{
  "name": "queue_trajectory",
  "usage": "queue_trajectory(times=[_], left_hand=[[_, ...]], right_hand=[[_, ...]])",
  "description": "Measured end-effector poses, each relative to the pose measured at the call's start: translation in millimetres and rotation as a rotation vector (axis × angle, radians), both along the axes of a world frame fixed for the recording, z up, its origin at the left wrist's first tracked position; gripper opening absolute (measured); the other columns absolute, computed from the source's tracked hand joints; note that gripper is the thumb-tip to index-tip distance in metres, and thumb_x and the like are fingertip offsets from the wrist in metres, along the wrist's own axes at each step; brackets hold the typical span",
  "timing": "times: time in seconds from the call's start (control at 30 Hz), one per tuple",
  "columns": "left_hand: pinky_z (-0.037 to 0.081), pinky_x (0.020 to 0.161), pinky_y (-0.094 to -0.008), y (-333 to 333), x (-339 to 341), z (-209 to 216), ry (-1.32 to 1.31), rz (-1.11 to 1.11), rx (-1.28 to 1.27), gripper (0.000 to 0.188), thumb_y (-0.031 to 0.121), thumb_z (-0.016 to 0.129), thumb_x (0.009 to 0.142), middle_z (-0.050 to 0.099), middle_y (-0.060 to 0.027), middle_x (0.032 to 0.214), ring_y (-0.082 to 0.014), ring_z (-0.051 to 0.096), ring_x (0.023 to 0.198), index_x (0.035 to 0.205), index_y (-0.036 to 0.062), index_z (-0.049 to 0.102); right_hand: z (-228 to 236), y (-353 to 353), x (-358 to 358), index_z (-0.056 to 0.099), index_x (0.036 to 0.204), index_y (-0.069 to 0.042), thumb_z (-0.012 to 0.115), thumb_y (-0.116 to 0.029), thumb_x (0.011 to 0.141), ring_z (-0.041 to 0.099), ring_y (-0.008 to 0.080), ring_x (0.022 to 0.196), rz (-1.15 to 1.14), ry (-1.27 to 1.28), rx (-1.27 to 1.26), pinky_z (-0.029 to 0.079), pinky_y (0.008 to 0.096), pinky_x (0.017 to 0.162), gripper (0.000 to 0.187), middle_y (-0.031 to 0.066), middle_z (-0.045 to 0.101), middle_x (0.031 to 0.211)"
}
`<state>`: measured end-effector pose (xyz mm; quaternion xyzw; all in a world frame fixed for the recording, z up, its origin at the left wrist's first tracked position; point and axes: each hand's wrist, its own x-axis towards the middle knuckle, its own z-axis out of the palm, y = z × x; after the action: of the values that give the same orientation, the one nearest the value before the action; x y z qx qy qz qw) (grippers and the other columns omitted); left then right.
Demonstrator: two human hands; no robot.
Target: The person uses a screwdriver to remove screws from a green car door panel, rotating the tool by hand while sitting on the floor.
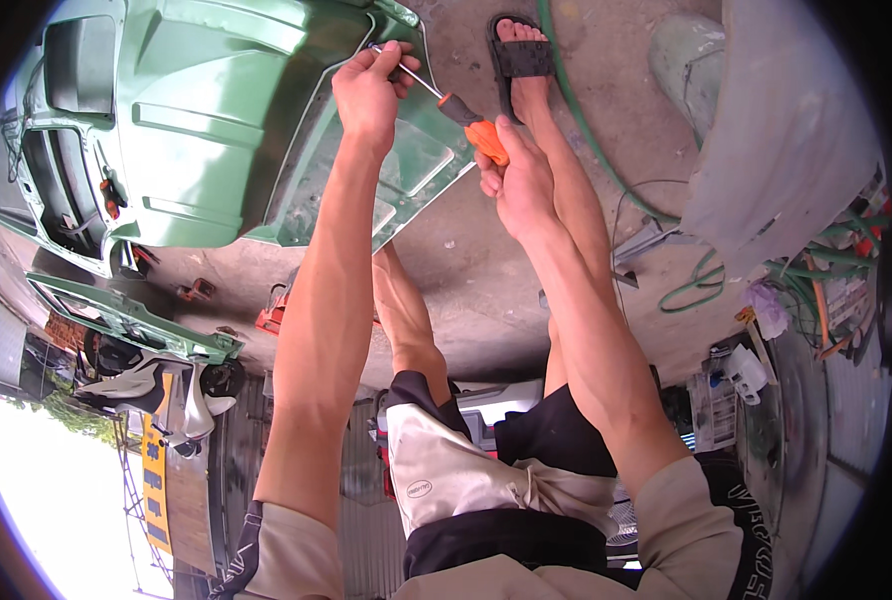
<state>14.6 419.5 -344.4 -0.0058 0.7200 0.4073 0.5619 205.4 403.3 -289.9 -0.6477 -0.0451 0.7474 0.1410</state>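
A screwdriver (459,109) with an orange-and-black handle and a thin metal shaft slants across the green panel's edge. My right hand (522,180) is closed round the handle's orange end. Up at the shaft, my left hand (366,92) has its thumb and fingers closed near the tip. The tip reaches the upper part of the green car panel (301,190), by its dark rim; my fingers partly hide exactly what it touches. The panel is part of a larger green vehicle body (191,120) at the upper left.
A green hose (598,150) runs along the concrete floor on the right. A grey sheet (786,130) stands at the far right. Red tools (272,308) lie on the floor below the panel. A loose green door frame (126,318) is at the left. My sandalled foot (521,60) is beside the panel.
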Motion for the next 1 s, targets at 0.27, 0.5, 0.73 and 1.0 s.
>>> queue_trajectory(times=[0.27, 0.5, 0.73, 1.0], left_hand=[[0.043, 0.057, -0.0243, 0, 0, -1, 0.043, 0.012, 0.000, 0.025, 0.020, 0.066, 0.098, 0.069, -0.0057, 0.076, -0.0086, 0.054, 0.062, 0.089, -0.0017, 0.072], [0.043, 0.060, -0.0257, -15, 13, -7, -0.104, 0.253, -0.088, 0.023, 0.026, 0.066, 0.099, 0.064, -0.0019, 0.080, -0.0113, 0.054, 0.067, 0.096, 0.0032, 0.066], [0.044, 0.063, -0.0254, -21, 31, 5, -0.032, 0.108, -0.042, 0.030, 0.028, 0.056, 0.105, 0.062, -0.0011, 0.081, -0.0097, 0.053, 0.068, 0.106, 0.0000, 0.068], [0.046, 0.067, -0.0247, -11, -2, 7, 0.075, -0.174, 0.007, 0.030, 0.022, 0.053, 0.104, 0.069, -0.0036, 0.087, -0.0088, 0.056, 0.073, 0.102, -0.0024, 0.070]], right_hand=[[0, -4, -2, 0.063, 0.105, -0.003, 0.063, -0.039, 0.100, 0.043, 0.0065, 0.054, -0.192, 0.309, -0.239, 0.034, 0.0217, 0.050, 0.036, 0.0015, 0.057, 0.072], [-4, -14, -29, 0.059, 0.105, -0.002, 0.077, -0.003, 0.085, 0.058, 0.0101, 0.071, -0.014, -0.055, 0.408, 0.045, 0.0247, 0.061, 0.026, 0.0035, 0.064, 0.089], [5, -15, -8, 0.058, 0.109, -0.003, 0.073, -0.010, 0.090, 0.056, 0.0095, 0.062, -0.024, 0.061, 0.077, 0.044, 0.0241, 0.056, 0.026, 0.0046, 0.063, 0.084], [5, -15, -4, 0.062, 0.103, -0.007, 0.061, -0.036, 0.100, 0.051, 0.0058, 0.062, 0.187, 0.040, 0.065, 0.039, 0.0240, 0.059, 0.029, 0.0028, 0.061, 0.084]])
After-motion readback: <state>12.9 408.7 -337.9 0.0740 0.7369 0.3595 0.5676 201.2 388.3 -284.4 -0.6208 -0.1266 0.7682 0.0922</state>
